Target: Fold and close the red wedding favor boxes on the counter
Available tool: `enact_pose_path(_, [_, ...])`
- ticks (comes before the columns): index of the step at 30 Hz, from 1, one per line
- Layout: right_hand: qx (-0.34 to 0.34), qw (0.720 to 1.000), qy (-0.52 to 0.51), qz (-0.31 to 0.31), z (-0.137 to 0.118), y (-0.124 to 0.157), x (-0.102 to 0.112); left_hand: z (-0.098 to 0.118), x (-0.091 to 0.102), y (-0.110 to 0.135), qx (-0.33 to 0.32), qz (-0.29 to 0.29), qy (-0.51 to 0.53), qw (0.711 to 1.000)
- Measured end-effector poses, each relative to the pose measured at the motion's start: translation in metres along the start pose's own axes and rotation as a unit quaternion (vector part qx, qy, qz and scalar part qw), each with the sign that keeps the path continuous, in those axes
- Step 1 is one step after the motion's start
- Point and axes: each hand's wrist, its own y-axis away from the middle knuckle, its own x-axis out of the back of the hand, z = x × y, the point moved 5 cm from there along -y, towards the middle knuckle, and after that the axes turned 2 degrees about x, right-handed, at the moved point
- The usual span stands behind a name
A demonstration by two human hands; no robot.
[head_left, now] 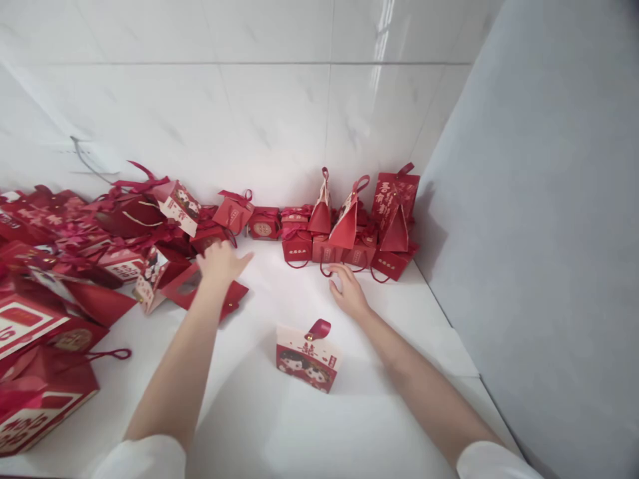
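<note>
My left hand [223, 261] reaches over the red gift boxes at the left, thumb spread out and fingers bent; I see nothing held in it. Below it lies a red triangular box [186, 287], partly covered by my wrist. My right hand [348, 289] is half curled, with thumb and fingers apart, just in front of a row of small red boxes [327, 251]. Its fingertips are close to a dark red cord loop [325, 271]; whether they touch it I cannot tell. Nearer to me, a red and white box with two cartoon faces [305, 362] stands alone, its ribbon loop [319, 328] upward.
A heap of red gift boxes [54, 219] with ribbons covers the left. Tent-shaped boxes [344, 229] stand on the row at the back, beside a tall red box [387, 196]. Behind is a white tiled wall [269, 113]; a grey panel [539, 219] bounds the right.
</note>
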Motion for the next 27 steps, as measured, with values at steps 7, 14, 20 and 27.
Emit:
enact_pose_path(7, [-0.012, 1.0, -0.024, -0.014, 0.0, 0.002, -0.003, -0.091, -0.004, 0.039, 0.062, -0.133, -0.05, 0.988])
enact_pose_path(14, [-0.034, 0.999, -0.038, -0.012, 0.002, 0.004, 0.0, -0.056, -0.007, 0.128, -0.129, -0.214, -0.013, 0.968])
enact_pose_path(20, [-0.042, 0.998, -0.044, -0.012, 0.003, 0.005, -0.001, -0.036, -0.017, 0.176, -0.22, -0.294, -0.048, 0.929])
enact_pose_path(27, [-0.05, 0.997, -0.057, -0.014, 0.006, 0.004, -0.002, -0.05, -0.029, 0.155, -0.102, -0.1, -0.103, 0.984])
